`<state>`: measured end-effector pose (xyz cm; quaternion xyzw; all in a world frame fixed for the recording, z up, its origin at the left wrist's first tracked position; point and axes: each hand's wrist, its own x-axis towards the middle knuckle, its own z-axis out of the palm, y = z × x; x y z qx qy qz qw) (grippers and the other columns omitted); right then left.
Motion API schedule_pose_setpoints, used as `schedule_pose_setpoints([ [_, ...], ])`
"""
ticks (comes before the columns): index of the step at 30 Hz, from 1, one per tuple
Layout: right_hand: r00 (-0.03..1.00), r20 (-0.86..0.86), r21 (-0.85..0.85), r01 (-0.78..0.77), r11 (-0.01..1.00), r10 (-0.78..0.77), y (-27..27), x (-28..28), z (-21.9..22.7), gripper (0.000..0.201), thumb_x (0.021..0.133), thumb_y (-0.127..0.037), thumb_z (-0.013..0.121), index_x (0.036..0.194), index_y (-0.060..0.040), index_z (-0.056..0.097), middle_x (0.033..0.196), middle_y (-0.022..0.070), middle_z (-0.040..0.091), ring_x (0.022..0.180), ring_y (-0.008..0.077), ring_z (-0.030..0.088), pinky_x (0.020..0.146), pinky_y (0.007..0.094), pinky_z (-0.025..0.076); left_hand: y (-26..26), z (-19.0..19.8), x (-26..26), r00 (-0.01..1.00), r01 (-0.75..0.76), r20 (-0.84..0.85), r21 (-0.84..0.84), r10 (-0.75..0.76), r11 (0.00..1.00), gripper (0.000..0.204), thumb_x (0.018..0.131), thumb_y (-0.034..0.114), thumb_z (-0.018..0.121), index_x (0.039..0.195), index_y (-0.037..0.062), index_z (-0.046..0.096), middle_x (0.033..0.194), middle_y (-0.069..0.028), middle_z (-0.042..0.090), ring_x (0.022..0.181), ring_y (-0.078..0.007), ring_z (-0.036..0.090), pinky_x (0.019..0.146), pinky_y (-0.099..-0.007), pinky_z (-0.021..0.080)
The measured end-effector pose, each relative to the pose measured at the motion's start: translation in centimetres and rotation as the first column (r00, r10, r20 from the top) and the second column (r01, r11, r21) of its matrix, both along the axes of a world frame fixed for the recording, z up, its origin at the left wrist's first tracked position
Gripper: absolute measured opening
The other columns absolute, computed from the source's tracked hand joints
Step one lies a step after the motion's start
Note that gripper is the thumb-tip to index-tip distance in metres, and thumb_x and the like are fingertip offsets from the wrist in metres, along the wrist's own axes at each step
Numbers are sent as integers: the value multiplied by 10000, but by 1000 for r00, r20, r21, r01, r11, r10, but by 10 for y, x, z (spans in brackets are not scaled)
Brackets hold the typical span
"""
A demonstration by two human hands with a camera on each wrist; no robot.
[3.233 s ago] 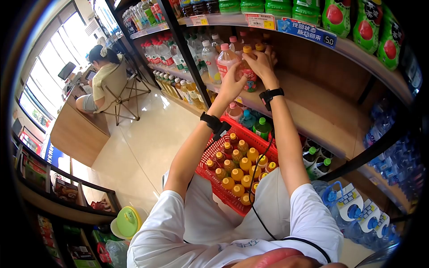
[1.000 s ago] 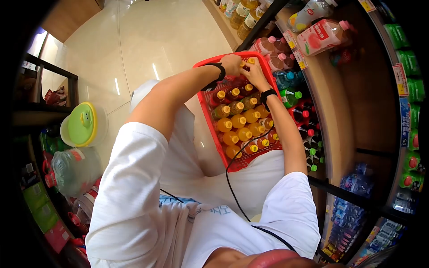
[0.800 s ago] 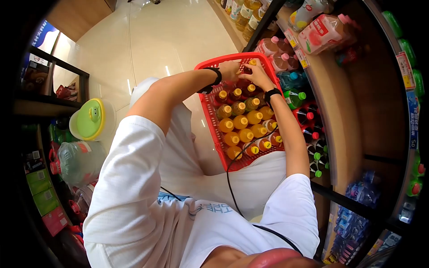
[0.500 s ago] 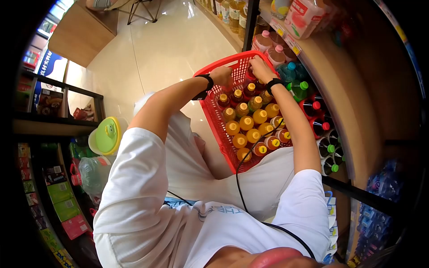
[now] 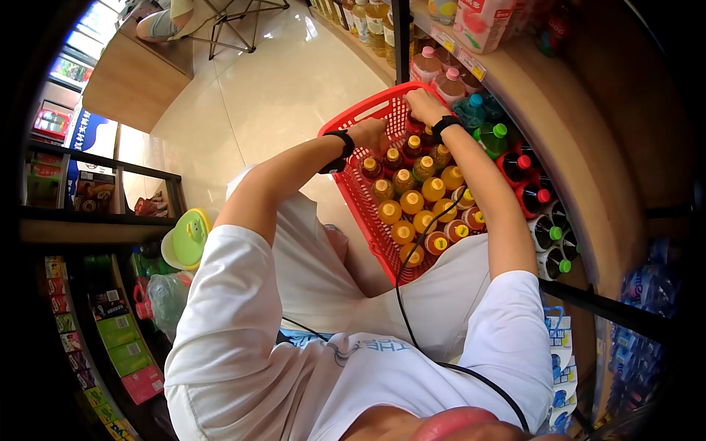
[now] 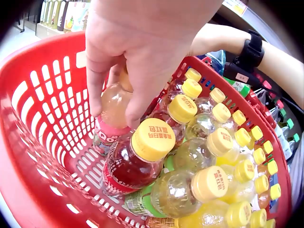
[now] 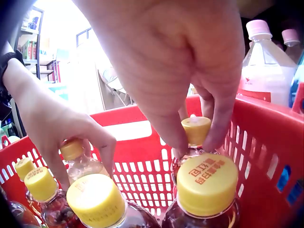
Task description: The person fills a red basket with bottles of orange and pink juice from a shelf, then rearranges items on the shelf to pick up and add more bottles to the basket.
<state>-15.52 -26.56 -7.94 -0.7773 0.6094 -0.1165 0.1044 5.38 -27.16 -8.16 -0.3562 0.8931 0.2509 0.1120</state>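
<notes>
Both hands are down at the far end of the red basket (image 5: 346,163): left hand (image 6: 142,42) pinches a yellow-cap bottle (image 6: 114,102) by its neck, right hand (image 7: 190,61) pinches another bottle's cap (image 7: 195,129). I'd say the risk is a slip, since both grips are fingertip-only, or a knock to packed neighbours on the way up. Basket wall and shelf edge (image 5: 515,95) crowd the right; open room is straight up and twd the floor, left.

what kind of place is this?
Most likely a small shop or convenience store: shelves of bottled drinks with price tags, a red basket full of yellow-capped bottles, and racks of packaged goods across the aisle.
</notes>
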Motion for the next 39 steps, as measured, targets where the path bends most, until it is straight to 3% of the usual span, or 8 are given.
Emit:
schedule_pose_setpoints([
  [12, 991, -80, 249, -81, 965, 104, -14, 28, 78, 307, 756, -203, 687, 1010, -34, 730, 1043, 203, 711, 968, 376, 688, 826, 431, 554, -18, -29, 3, 998, 13, 69, -106, -6, 994, 560, 577, 159, 907, 1026, 5, 608, 1022, -215, 690, 1032, -371, 655, 838, -438, 535],
  [16, 990, -84, 227, -88, 970, 110, 9, 41, 177, 329, 762, -251, 675, 1004, -36, 729, 1014, 188, 721, 929, 359, 692, 819, 437, 547, -8, -13, 7, 1000, 13, -3, -156, -14, 988, 581, 569, 168, 908, 1031, 3, 597, 1013, -222, 679, 1038, -393, 638, 847, -445, 533],
  [18, 997, -39, 253, -55, 966, 67, 52, 34, 253, 399, 829, -336, 673, 908, 55, 693, 817, 170, 711, 703, 311, 686, 718, 431, 570, -12, -11, 4, 996, 31, 87, -118, -21, 993, 588, 581, 181, 905, 1045, -1, 594, 1029, -222, 682, 1048, -387, 642, 858, -442, 536],
  [25, 937, 250, 55, 237, 970, -243, 100, -55, 334, 396, 853, -346, 664, 798, 46, 668, 693, 104, 658, 535, 171, 611, 480, 326, 504, -10, -4, -17, 955, 1, 295, -54, 15, 999, 640, 643, 264, 860, 1170, 7, 601, 1112, -198, 689, 1089, -356, 653, 863, -460, 551],
  [31, 699, 566, -121, 596, 794, -438, 95, -195, 287, 541, 863, -459, 672, 1134, 8, 634, 793, 66, 665, 666, 148, 596, 619, 301, 511, -19, 41, -40, 951, 42, 309, -73, -17, 996, 656, 818, 541, 678, 1217, 20, 650, 1249, -204, 649, 1178, -325, 619, 964, -432, 495],
  [33, 484, 747, -182, 809, 560, -456, 72, -221, 250, 598, 879, -454, 663, 1282, -31, 535, 943, 89, 676, 777, 147, 611, 671, 306, 511, -18, 75, -64, 964, 71, 260, -64, -52, 995, 699, 848, 571, 649, 1287, 29, 601, 1313, -188, 619, 1222, -327, 588, 1008, -423, 463],
  [37, 403, 855, -129, 774, 620, -326, 57, -226, 236, 567, 892, -369, 662, 1336, -70, 474, 1025, 101, 668, 868, 151, 613, 714, 304, 521, 10, 173, -113, 996, 91, -33, 215, -86, 972, 685, 925, 543, 601, 1398, 56, 514, 1291, -149, 633, 1185, -274, 605, 1001, -394, 472],
  [39, 139, 988, -55, 724, 687, -67, 58, -214, 235, 515, 884, -268, 674, 1326, -92, 475, 1077, 98, 660, 925, 175, 626, 753, 314, 542, 23, 212, -134, 975, 125, -219, 382, -41, 916, 626, 959, 472, 598, 1408, 51, 487, 1253, -135, 640, 1138, -221, 620, 940, -348, 502],
])
